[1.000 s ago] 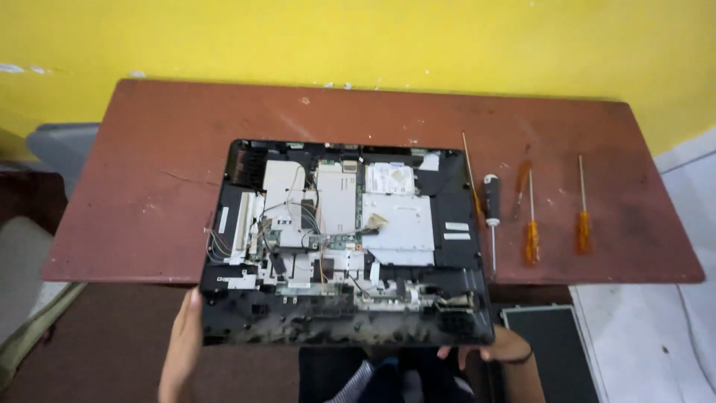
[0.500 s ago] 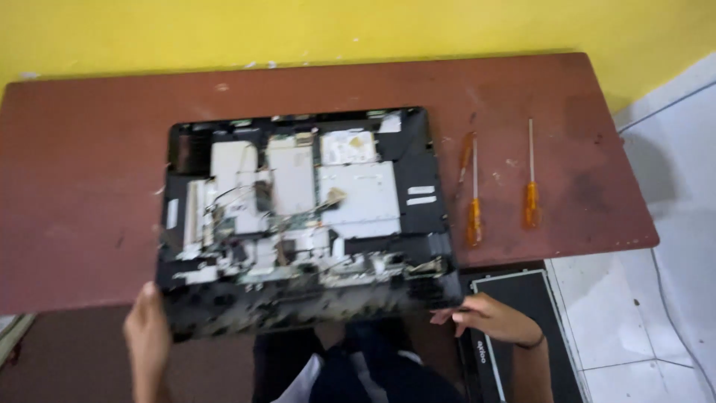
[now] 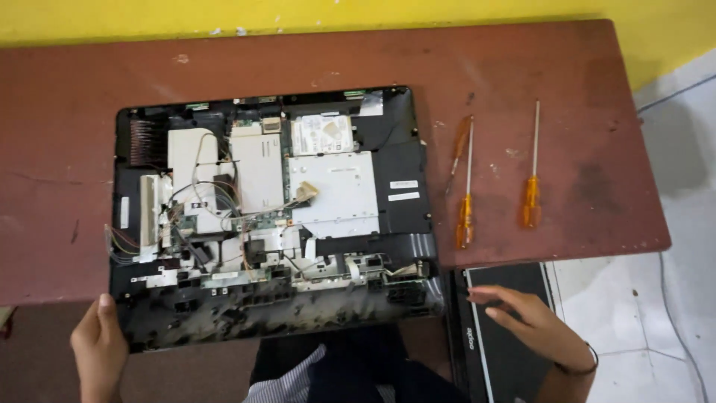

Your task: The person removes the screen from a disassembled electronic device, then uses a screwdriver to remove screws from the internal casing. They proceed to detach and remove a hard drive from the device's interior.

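Here, a reddish-brown table (image 3: 522, 67) fills most of the head view, pushed against a yellow wall (image 3: 373, 11), with pale floor tiles (image 3: 671, 321) showing to its right. On the table lies a large opened all-in-one computer (image 3: 272, 216), back cover off, flat and face down, its near edge hanging over the table's front edge toward the person. Inside it are a silver metal shield plate (image 3: 335, 194), a round-marked hard drive (image 3: 322, 134) near the far edge, a black heat-sink grille (image 3: 145, 138) in the far left corner, and loose thin wires (image 3: 119, 242) spilling at the left side. Below the table's right front edge, a black flat panel (image 3: 507, 328) with a white stripe rests beside the person's lap.

The left hand (image 3: 101, 351) grasps the computer's near left corner, thumb on top of the dusty black frame. The right hand (image 3: 533, 321) is released, fingers spread and stretched out over the black panel; whether it touches the panel I cannot tell. It wears a dark band at the wrist.

To the right of the computer, well apart from both hands, lie three screwdrivers: a reddish-handled one (image 3: 457, 153), then an orange-handled one (image 3: 465, 216) just beside it, and another orange-handled one (image 3: 531, 198) farther right.
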